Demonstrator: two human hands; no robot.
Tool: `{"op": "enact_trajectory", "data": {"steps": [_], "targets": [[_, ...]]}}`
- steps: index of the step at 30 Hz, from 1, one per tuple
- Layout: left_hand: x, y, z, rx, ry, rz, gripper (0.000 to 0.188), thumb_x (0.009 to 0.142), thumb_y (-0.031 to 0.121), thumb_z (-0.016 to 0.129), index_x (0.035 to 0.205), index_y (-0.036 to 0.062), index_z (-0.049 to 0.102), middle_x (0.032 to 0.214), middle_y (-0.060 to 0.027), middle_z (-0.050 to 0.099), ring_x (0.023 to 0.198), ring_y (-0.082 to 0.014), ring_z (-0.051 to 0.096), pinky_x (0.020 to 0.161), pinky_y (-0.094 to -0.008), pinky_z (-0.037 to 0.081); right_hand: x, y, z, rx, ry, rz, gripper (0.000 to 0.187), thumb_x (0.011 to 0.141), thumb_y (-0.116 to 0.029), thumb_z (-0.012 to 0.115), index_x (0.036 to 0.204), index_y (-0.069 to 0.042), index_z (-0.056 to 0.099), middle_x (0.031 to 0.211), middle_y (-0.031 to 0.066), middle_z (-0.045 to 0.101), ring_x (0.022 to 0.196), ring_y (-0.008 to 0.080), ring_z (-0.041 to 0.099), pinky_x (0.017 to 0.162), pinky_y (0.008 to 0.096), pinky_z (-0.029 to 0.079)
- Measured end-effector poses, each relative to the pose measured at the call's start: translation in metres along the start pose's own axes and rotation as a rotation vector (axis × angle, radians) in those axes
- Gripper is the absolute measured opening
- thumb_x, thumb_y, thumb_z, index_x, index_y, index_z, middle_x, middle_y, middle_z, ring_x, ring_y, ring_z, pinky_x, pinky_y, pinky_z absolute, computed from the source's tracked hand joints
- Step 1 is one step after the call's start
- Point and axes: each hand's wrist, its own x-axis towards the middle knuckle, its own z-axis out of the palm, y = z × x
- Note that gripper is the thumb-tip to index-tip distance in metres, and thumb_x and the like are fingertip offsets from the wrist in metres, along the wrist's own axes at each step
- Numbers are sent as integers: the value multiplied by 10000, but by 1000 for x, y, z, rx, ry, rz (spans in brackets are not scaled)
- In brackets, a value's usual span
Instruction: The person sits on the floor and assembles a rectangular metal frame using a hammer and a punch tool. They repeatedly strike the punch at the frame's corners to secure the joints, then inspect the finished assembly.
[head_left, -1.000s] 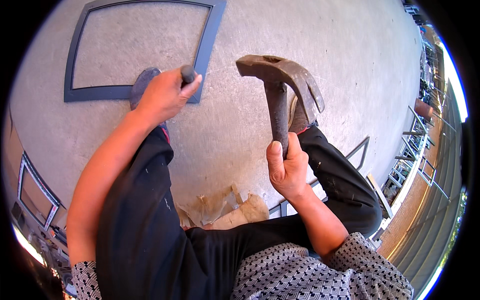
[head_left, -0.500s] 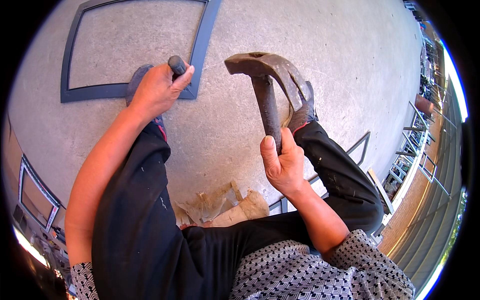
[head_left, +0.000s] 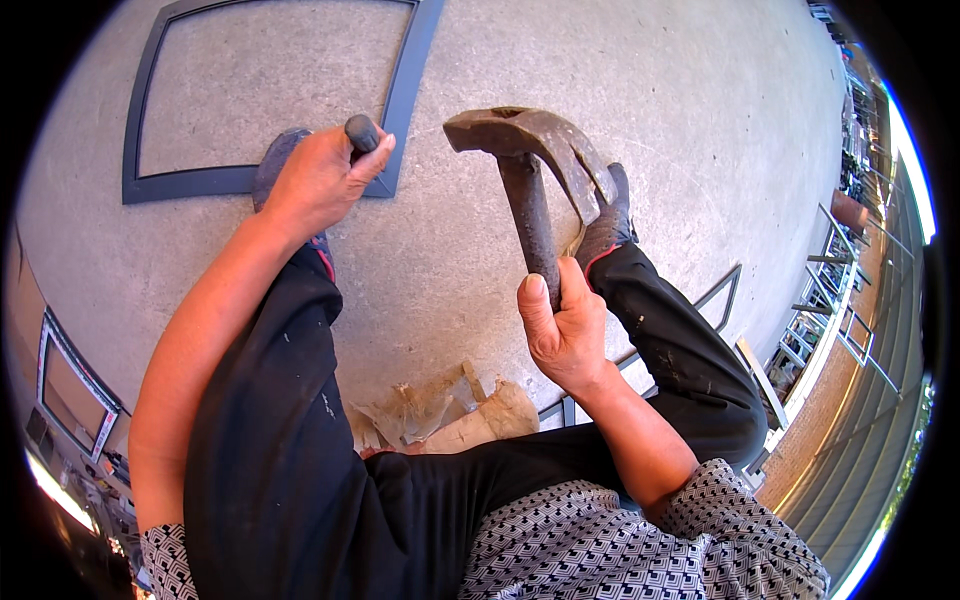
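Note:
A dark grey rectangular metal frame lies on the concrete floor at the upper left, cut off by the top of the picture. Over its near right corner, my left hand is closed around a dark, round-ended rod-like tool held upright; its lower end is hidden by the hand. My right hand grips the shaft of a worn claw hammer with the thumb along it. The hammer is raised off the floor, right of the frame, its striking face toward the left hand.
Torn brownish wrapping lies between my legs. My left shoe is against the frame's near edge. Thin dark frame pieces lie beyond my right leg. Metal lengths and racks line the far right; another frame stands at the left.
The hammer has shifted very slightly to the left. The top of the rod-like tool leans a little further right; both hands keep their grip.

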Motion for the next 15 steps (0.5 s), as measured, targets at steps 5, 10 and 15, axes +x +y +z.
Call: {"op": "enact_trajectory", "data": {"steps": [5, 10, 15], "targets": [[-1, 2, 1, 0, -8, -3, 417, 1068, 407, 585, 859, 47, 586, 738, -89, 591, 684, -235, 576, 677, -394, 489, 1, -1, 0, -10, 2, -3, 345, 1054, -346, 649, 1011, -10, 582, 643, 116, 592, 537, 232, 612, 540, 376, 490], [-3, 10, 2, 43, -79, -19, 277, 1060, 334, 625, 988, 68, 642, 800, -59, 610, 745, -189, 593, 720, -348, 495, 0, -4, 0, 3, 1, -16, 327, 1048, -331, 655, 1052, -9, 597, 646, 116, 592, 541, 238, 620, 544, 377, 494], [-3, 7, 6, 63, -85, 225, 193, 1011, 261, 629, 950, 78, 611, 829, -105, 621, 745, -307, 610, 704, -394, 501, 1, -23, -15, 21, 87, -230, 306, 1083, -296, 579, 936, -28, 578, 675, -1, 551, 588, 80, 520, 547, 272, 439]]}}
